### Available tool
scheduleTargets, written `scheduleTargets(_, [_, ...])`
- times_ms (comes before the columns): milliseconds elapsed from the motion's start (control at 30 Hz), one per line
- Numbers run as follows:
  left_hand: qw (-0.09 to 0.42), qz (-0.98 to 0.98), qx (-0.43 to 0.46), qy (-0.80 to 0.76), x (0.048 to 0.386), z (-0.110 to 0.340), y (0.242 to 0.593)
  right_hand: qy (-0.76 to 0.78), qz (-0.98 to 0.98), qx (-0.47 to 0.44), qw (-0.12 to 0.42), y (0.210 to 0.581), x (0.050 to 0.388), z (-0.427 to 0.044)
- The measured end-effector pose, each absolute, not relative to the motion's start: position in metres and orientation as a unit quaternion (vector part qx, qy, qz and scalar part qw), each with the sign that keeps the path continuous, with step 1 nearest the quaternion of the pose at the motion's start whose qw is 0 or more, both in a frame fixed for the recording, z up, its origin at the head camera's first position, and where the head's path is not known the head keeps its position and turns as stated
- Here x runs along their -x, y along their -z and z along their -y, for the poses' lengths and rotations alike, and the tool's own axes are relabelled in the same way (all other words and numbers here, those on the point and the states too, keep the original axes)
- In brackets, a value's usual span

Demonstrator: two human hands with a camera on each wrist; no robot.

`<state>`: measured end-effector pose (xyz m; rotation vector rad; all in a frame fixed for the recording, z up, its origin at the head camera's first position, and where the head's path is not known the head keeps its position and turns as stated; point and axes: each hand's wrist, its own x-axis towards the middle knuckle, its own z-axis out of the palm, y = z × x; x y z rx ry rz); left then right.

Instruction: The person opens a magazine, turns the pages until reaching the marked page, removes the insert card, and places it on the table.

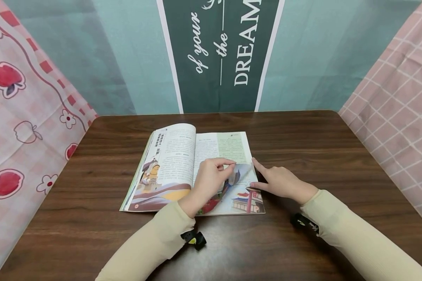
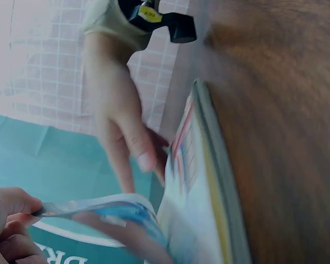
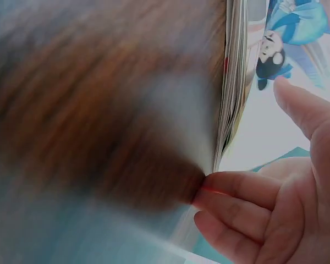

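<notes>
Head view showed my left hand (image 1: 211,175) pinching a magazine page (image 2: 129,210), partly raised but not yet turned over; my right hand (image 1: 281,181), fingers extended, touched the edge of the open illustrated magazine (image 1: 176,156) on the desk (image 1: 302,140).

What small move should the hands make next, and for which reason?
Probably the left hand should carry the lifted page leftward across the open magazine: it pinches that page, which curls up but is not yet turned over, while the right hand is at the right edge.
</notes>
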<state>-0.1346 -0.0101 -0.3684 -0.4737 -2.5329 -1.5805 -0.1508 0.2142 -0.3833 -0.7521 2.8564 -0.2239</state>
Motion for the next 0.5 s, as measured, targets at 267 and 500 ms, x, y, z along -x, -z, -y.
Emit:
scheduleTargets(267, [0.124,0.823,0.116,0.543,0.138,0.048,0.358,0.068,-0.958,0.260,0.098,0.383,0.150,-0.218])
scheduleTargets(500, [0.171,0.835,0.084,0.516,0.126,0.102,0.351,0.048,-0.950,0.286,0.114,0.385,0.151,-0.219])
